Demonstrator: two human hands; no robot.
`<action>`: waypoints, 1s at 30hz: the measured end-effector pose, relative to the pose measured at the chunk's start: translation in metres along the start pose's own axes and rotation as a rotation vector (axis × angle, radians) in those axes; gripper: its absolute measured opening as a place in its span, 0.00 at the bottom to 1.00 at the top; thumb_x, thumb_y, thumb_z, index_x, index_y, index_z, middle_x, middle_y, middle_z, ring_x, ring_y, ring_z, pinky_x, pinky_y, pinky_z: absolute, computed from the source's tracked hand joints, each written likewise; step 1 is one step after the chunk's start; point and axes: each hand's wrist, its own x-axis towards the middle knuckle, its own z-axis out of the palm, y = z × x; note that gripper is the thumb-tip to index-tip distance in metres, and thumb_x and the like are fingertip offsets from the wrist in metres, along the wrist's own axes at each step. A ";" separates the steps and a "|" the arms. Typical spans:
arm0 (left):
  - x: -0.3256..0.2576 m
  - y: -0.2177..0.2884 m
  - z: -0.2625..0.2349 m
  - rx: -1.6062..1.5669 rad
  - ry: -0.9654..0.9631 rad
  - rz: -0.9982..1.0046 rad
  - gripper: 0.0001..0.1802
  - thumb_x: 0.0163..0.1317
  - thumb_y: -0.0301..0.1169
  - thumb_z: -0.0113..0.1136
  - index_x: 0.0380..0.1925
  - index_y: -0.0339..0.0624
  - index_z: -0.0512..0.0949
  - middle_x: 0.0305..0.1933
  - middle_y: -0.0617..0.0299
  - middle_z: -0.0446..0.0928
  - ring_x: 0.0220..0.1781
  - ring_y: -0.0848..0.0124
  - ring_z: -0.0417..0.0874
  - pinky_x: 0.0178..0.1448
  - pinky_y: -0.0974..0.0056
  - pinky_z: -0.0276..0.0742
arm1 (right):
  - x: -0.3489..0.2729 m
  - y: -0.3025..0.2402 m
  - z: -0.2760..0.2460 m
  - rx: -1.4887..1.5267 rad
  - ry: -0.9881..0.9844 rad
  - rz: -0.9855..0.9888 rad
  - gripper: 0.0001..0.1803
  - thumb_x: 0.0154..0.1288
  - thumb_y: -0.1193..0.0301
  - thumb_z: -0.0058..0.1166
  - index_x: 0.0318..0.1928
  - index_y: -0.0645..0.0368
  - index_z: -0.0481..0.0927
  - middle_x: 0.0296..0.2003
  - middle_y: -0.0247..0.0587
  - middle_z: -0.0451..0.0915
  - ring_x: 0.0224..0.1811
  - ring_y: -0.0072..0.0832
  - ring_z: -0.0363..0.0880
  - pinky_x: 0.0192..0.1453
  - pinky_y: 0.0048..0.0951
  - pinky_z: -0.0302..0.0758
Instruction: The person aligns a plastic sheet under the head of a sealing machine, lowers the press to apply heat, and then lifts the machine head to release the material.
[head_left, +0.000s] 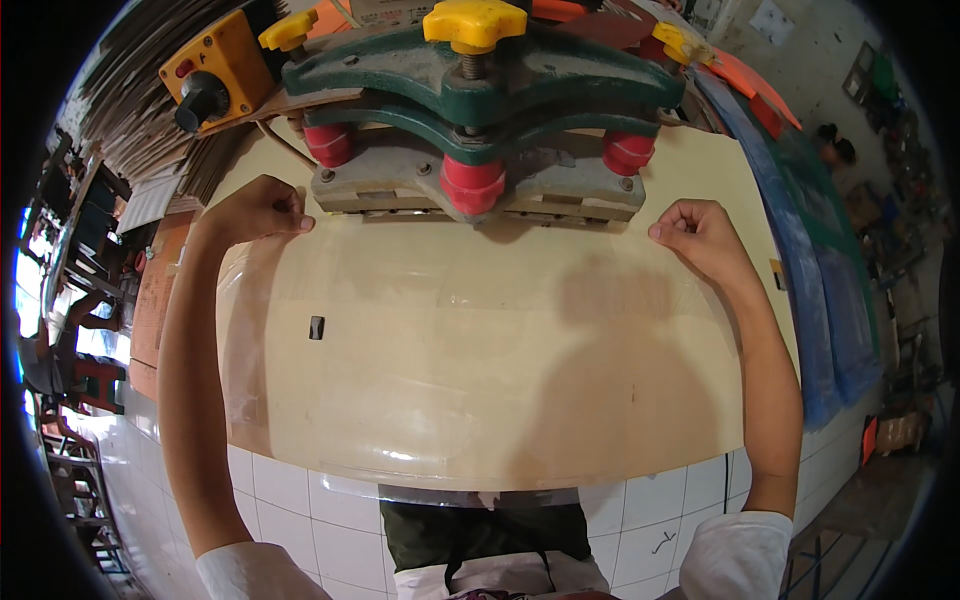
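A large clear plastic sheet (400, 440) lies over the pale tabletop, with glossy wrinkles and its near edge drooping past the table's front. At its far left corner my left hand (262, 210) is closed in a pinch on the film. My right hand (703, 237) pinches the film at the far right in the same way. Between the hands stands a machine with a dark green curved clamp frame (560, 85), yellow star knobs (474, 24) and red round posts (472, 183). Its grey metal bar (390, 180) sits just beyond the sheet's far edge.
An orange control box (222, 70) with a black dial is at the far left, near stacked cardboard (140, 100). Blue plastic sheeting (825, 320) hangs along the right side. A small black patch (316, 328) marks the left tabletop. White floor tiles (350, 550) show below.
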 end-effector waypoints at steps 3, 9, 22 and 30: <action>0.001 0.001 0.000 -0.006 -0.009 -0.007 0.21 0.55 0.45 0.74 0.22 0.40 0.78 0.22 0.69 0.74 0.27 0.76 0.72 0.34 0.67 0.67 | 0.001 0.003 -0.001 -0.009 0.000 -0.015 0.10 0.61 0.71 0.69 0.30 0.63 0.82 0.21 0.22 0.72 0.22 0.11 0.62 0.26 0.19 0.59; 0.000 -0.001 0.000 -0.046 -0.014 -0.011 0.20 0.56 0.45 0.74 0.22 0.41 0.78 0.22 0.69 0.74 0.27 0.77 0.71 0.33 0.67 0.66 | 0.002 0.004 -0.001 0.009 -0.002 -0.011 0.09 0.61 0.71 0.69 0.30 0.63 0.82 0.21 0.22 0.72 0.22 0.11 0.62 0.26 0.19 0.59; 0.002 -0.003 -0.001 0.013 -0.017 0.030 0.20 0.57 0.43 0.73 0.21 0.41 0.77 0.20 0.69 0.73 0.27 0.76 0.70 0.35 0.66 0.66 | 0.000 -0.002 -0.001 -0.017 0.009 0.001 0.09 0.60 0.71 0.68 0.29 0.63 0.82 0.20 0.22 0.71 0.22 0.11 0.63 0.27 0.19 0.59; 0.003 -0.015 -0.003 0.091 -0.016 0.122 0.18 0.57 0.43 0.73 0.22 0.42 0.79 0.20 0.68 0.73 0.27 0.75 0.72 0.35 0.64 0.70 | 0.000 -0.003 0.003 -0.069 0.037 -0.034 0.08 0.59 0.73 0.68 0.28 0.64 0.82 0.20 0.23 0.72 0.23 0.13 0.64 0.27 0.21 0.61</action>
